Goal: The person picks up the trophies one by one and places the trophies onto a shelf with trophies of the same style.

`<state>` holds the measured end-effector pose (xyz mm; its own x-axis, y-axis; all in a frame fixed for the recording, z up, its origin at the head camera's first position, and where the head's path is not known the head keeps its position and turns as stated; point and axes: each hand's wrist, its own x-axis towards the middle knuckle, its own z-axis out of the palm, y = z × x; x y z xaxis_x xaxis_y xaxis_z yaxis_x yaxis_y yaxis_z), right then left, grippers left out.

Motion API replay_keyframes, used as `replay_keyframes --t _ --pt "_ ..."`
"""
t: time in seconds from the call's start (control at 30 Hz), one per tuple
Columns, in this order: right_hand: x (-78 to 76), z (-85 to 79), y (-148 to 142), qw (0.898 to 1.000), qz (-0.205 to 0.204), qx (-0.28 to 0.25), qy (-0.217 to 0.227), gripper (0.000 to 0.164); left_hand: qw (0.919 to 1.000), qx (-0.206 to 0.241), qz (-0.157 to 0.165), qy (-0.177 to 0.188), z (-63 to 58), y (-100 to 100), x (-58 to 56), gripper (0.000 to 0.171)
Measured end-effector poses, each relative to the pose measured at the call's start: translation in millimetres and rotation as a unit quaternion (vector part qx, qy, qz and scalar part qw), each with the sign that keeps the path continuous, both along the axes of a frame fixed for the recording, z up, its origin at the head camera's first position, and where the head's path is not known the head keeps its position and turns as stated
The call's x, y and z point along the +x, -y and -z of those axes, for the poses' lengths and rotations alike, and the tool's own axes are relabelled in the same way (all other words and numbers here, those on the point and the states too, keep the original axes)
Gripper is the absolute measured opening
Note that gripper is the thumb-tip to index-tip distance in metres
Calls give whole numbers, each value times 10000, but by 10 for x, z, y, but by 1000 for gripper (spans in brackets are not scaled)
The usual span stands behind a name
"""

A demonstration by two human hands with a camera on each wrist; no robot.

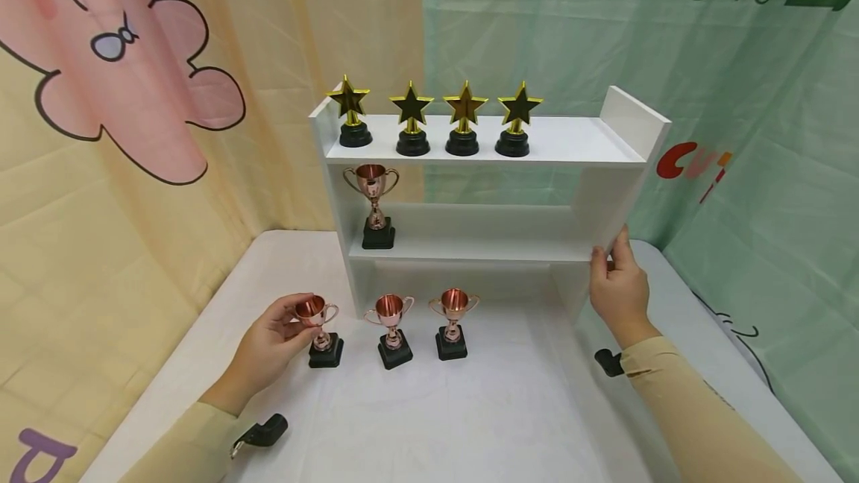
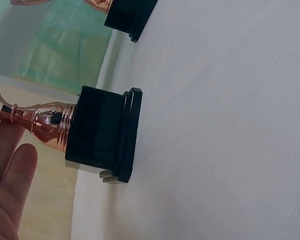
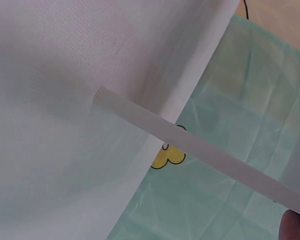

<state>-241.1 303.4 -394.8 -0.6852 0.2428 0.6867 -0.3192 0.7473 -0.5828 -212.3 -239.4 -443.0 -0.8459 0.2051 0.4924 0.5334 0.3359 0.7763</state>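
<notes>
My left hand (image 1: 271,345) grips the leftmost small rose-gold trophy cup (image 1: 322,340) by its bowl, fingers and thumb around it. Its black square base (image 2: 102,135) fills the middle of the left wrist view, at or close to the white cloth. Two similar trophy cups, a middle one (image 1: 393,338) and a right one (image 1: 452,328), stand on the table to its right. My right hand (image 1: 620,293) pinches the front edge of the white shelf's right side panel; in the right wrist view the shelf's panel edge (image 3: 230,167) runs down to the cloth, with a fingertip (image 3: 292,227) at the corner.
Several gold star trophies (image 1: 462,121) line the shelf's top board (image 1: 570,136). A larger rose-gold cup (image 1: 376,207) stands at the left of the middle board (image 1: 483,244). Printed curtains (image 1: 282,95) hang behind the white-covered table (image 1: 470,423). A dark cable (image 1: 745,338) lies at right.
</notes>
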Motion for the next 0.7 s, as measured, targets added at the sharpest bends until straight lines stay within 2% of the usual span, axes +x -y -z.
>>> replay_keyframes --t 0.4,0.53,0.7 --pt "14 -8 19 10000 0 -9 54 55 9986 -198 -443 -232 -36 22 15 55" --pt "17 -10 19 10000 23 -17 26 53 9983 -148 -453 -336 -85 49 11 55" --pt "13 -8 12 10000 54 -2 -9 53 9971 -291 -543 -443 -179 85 35 56"
